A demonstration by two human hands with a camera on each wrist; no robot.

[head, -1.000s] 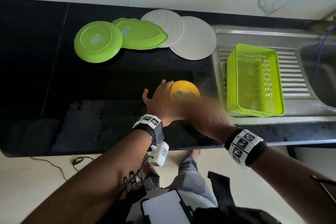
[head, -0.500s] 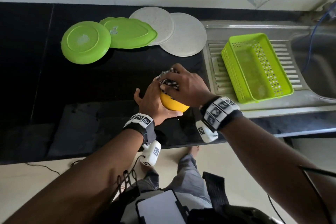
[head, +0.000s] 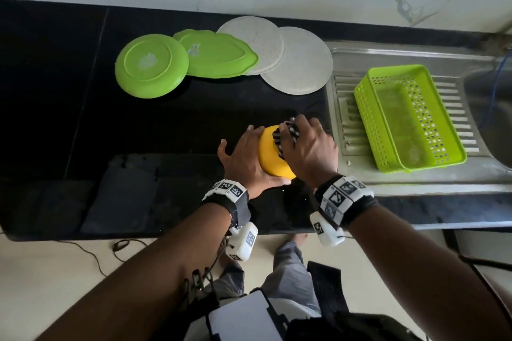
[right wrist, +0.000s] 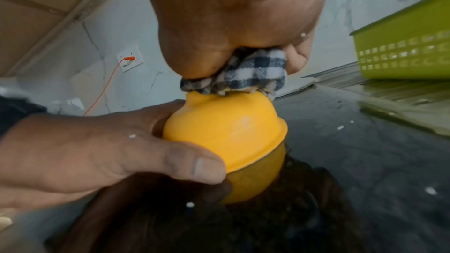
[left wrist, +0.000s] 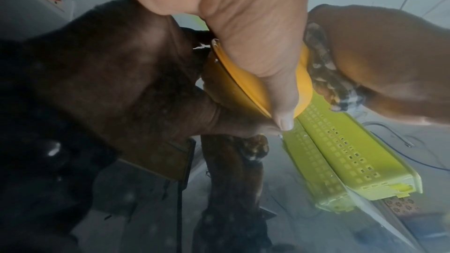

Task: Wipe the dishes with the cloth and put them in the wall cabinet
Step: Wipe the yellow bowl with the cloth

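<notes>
An orange bowl [head: 270, 155] [right wrist: 224, 128] lies mouth down and tilted on the black counter [head: 166, 133]. My left hand [head: 243, 160] [right wrist: 97, 153] grips its side, thumb at the rim. My right hand [head: 310, 147] holds a bunched black-and-white checked cloth [head: 286, 137] [right wrist: 246, 72] and presses it on the bowl's upturned base. In the left wrist view the bowl [left wrist: 246, 88] shows edge-on under my thumb, with the cloth [left wrist: 324, 76] behind it. The inside of the bowl is hidden.
At the back of the counter lie a green round plate [head: 151, 65], a green leaf-shaped plate [head: 219, 54] and two white plates [head: 297, 61], overlapping. A green perforated basket [head: 407, 119] stands on the steel sink drainboard [head: 346, 130] to the right.
The bowl was mouth up a second ago; it now lies overturned. My right hand brought the cloth onto it and has shifted slightly right across the base.
</notes>
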